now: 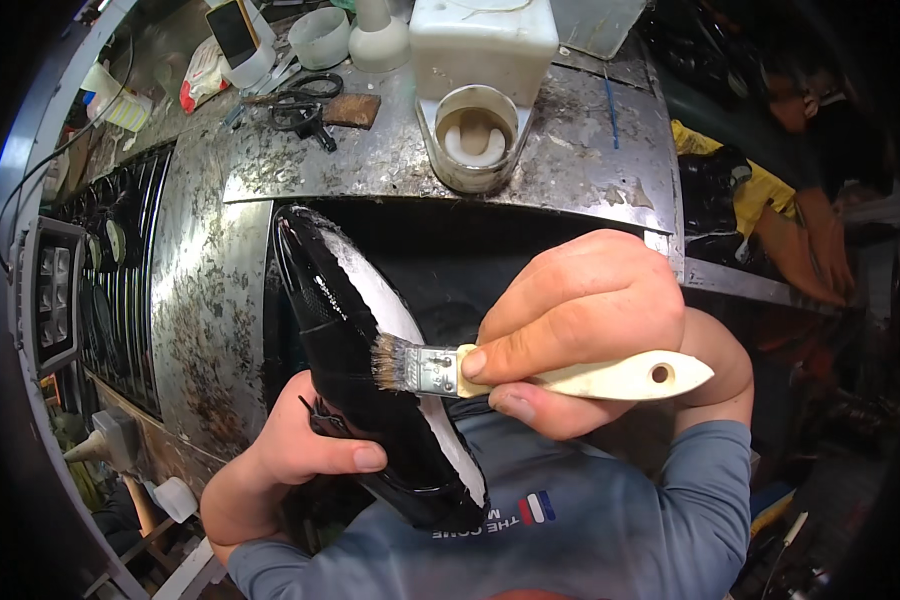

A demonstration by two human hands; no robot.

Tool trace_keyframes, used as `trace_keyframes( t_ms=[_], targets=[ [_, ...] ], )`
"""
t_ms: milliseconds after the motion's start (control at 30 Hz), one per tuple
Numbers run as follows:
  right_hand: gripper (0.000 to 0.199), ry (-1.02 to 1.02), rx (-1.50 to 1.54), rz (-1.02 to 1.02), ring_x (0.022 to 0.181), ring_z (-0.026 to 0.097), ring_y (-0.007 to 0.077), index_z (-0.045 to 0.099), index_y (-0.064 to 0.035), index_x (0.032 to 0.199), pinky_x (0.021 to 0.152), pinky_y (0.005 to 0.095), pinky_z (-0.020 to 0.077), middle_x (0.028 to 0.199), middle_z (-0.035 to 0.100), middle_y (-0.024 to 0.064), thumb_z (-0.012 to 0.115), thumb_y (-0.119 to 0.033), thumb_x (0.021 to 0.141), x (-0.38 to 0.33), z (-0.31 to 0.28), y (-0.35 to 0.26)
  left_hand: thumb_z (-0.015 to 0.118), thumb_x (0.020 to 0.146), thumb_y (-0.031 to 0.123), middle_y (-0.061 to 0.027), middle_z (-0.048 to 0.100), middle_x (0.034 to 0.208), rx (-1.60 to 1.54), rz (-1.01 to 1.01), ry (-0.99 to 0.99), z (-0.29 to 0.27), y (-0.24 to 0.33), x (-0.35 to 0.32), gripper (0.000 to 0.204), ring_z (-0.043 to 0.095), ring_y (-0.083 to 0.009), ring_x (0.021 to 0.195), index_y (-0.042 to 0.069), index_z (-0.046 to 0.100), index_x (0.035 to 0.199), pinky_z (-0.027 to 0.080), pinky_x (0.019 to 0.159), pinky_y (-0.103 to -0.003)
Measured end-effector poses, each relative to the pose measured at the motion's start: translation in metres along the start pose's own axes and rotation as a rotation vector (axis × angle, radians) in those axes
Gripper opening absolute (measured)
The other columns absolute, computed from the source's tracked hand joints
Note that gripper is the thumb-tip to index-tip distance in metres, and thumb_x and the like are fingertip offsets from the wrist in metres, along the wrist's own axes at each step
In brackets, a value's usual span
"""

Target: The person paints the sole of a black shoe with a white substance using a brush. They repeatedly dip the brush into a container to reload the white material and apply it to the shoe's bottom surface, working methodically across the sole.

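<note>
Hands number two: left hand point(305, 445) grips one black shell point(355, 350), right hand point(580, 320) clasps one paintbrush point(530, 372).

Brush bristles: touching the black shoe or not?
Touching. The head view shows the bristles pressed flat against the black shoe, no gap between them.
</note>
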State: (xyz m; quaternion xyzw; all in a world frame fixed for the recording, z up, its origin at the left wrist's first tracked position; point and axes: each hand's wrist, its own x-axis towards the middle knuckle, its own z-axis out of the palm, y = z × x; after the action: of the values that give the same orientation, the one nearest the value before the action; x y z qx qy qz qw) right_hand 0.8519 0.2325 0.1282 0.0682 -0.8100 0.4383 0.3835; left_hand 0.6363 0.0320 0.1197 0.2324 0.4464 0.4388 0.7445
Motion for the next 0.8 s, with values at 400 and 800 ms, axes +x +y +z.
trace_keyframes(
  t_ms=[400,800],
  targets=[
    [0.012,0.007,0.15,0.049,0.061,0.07,0.0231,0.074,-0.0007,0.085,0.053,0.0317,0.0566,0.076,0.072,0.0107,0.08,-0.004,0.074,-0.016,0.02,0.004,0.084,0.078,0.025,-0.0134,0.07,0.12,-0.12,0.017,0.123,-0.014,-0.014,-0.006,0.067,0.068,-0.0224,0.108,-0.005,0.058,0.132,0.053,0.098,-0.037],
    [0.017,0.15,-0.449,0.468,0.08,0.073,0.0268,0.077,-0.0066,0.096,0.073,0.0357,0.0573,0.09,0.076,0.0107,0.077,-0.021,0.086,-0.001,-0.056,0.06,0.083,0.081,0.039,-0.0117,0.069,0.117,-0.088,0.135,0.267,-0.026,-0.032,-0.011,0.072,0.068,-0.0219,0.105,-0.003,0.055,0.133,0.055,0.092,-0.035]
  ],
)
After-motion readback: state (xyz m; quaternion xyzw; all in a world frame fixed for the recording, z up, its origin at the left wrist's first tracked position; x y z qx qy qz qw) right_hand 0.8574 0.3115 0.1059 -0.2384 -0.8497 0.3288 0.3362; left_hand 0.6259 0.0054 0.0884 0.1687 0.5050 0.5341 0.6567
